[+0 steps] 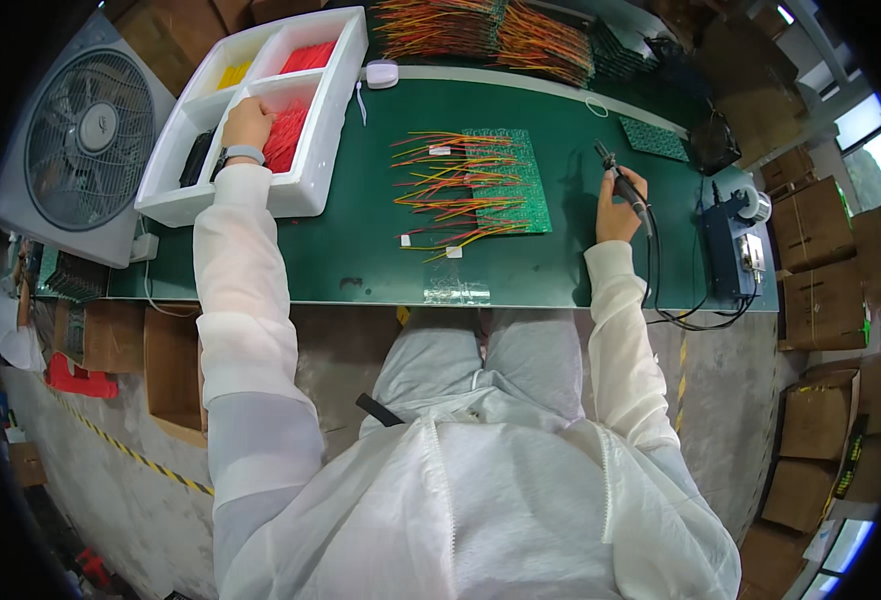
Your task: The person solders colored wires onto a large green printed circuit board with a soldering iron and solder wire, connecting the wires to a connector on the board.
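My left hand [247, 124] reaches into a white foam tray [315, 200], at the edge of a compartment of red wires [286, 138]. Its fingers are curled, and whatever is between the fingertips is hidden. In my right hand [620, 205] is a soldering iron [622, 180], held like a pen with its tip raised above the table, pointing up and left. Between the hands lies a green circuit board panel [530, 190], with red and yellow wires [430, 190] sticking out from its left side.
Yellow wires [233, 74], more red wires [308, 57] and black pieces [197, 158] fill other tray compartments. Wired boards [480, 35] are piled at the back. A blue soldering station [728, 245] stands right, its cable trailing on the table. A fan [92, 125] stands left.
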The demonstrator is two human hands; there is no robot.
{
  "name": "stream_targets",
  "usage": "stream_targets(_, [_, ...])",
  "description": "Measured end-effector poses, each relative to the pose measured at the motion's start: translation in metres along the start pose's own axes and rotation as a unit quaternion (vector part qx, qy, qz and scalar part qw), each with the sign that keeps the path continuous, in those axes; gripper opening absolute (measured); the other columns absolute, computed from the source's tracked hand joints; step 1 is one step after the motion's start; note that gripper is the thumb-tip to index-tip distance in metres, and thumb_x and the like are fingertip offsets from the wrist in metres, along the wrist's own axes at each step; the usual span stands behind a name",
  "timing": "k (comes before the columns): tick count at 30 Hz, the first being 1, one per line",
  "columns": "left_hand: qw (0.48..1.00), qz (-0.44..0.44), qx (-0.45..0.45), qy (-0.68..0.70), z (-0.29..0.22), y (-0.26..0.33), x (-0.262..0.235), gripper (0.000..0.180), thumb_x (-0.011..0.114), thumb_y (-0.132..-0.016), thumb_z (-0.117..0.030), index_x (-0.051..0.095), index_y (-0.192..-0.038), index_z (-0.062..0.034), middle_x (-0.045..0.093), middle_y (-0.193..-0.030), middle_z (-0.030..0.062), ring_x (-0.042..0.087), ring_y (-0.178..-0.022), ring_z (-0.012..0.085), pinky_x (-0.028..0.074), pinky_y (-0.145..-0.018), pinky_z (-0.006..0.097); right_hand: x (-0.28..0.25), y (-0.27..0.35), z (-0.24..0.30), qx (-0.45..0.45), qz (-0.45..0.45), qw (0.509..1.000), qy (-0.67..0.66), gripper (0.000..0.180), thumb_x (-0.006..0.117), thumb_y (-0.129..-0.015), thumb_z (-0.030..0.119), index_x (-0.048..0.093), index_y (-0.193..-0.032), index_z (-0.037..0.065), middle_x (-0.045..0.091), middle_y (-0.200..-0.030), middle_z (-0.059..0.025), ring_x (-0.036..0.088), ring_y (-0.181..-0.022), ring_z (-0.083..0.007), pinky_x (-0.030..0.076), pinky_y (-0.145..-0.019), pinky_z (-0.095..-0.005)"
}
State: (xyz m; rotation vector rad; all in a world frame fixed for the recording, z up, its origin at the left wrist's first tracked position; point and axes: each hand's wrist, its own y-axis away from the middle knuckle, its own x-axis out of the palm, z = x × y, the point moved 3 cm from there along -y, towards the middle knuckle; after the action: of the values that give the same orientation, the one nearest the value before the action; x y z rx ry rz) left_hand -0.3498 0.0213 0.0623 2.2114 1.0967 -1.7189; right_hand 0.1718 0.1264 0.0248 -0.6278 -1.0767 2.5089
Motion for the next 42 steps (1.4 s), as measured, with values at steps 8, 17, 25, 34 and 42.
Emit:
stream_targets(8, [0.999,-0.014,0.013,0.041,0.000,-0.002,0.002,0.010,0.063,-0.073,-0.016,0.065,-0.079,-0.0080,0.064,-0.086,0.0140,0.061,-0.083,0.0308,0.047,-0.076,0.037,0.000,-0.002,0.001,0.016,0.008,1.000,-0.003,0.017,0.063,-0.078,0.009,0.054,-0.090,0.000,0.058,-0.077,-0.0071,0.056,-0.063,-0.0125,0.045,-0.062,-0.0261])
stream_targets(17, [0.992,-0.044,0.024,0.114,0.022,-0.016,0.012,0.017,0.055,-0.082,-0.018,0.058,-0.089,-0.0031,0.064,-0.080,0.0152,0.062,-0.080,0.0264,0.048,-0.072,0.033,-0.002,0.003,0.005,0.009,0.012,0.997,-0.078,0.017,0.064,-0.077,0.008,0.055,-0.089,0.000,0.057,-0.076,-0.0061,0.054,-0.063,-0.0109,0.044,-0.061,-0.0242])
stream_targets(25, [0.814,0.101,-0.098,0.564,0.019,-0.020,0.010,0.018,0.049,-0.088,-0.009,0.051,-0.100,0.0053,0.058,-0.094,0.0142,0.059,-0.087,0.0190,0.050,-0.074,0.025,-0.003,0.001,-0.010,0.044,-0.022,0.991,-0.128,0.018,0.065,-0.077,0.010,0.057,-0.090,0.000,0.059,-0.079,-0.0071,0.057,-0.068,-0.0127,0.046,-0.066,-0.0250])
stream_targets(34, [0.617,0.143,-0.191,0.750,0.028,-0.024,0.005,0.024,0.053,-0.084,0.001,0.046,-0.107,0.0068,0.052,-0.100,0.0136,0.053,-0.099,0.0225,0.046,-0.091,0.032,-0.006,0.003,-0.009,0.071,-0.027,0.983,-0.167,0.021,0.066,-0.076,0.011,0.057,-0.091,0.000,0.060,-0.081,-0.0084,0.059,-0.070,-0.0138,0.047,-0.066,-0.0255])
stream_targets(42, [0.659,0.139,-0.241,0.699,0.022,-0.015,0.003,0.024,0.057,-0.084,-0.002,0.047,-0.105,0.0022,0.051,-0.090,0.0097,0.050,-0.076,0.0136,0.045,-0.067,0.020,-0.009,0.005,-0.009,0.064,-0.020,0.982,-0.179,0.021,0.065,-0.076,0.010,0.057,-0.091,-0.001,0.060,-0.081,-0.0082,0.058,-0.068,-0.0125,0.048,-0.064,-0.0235])
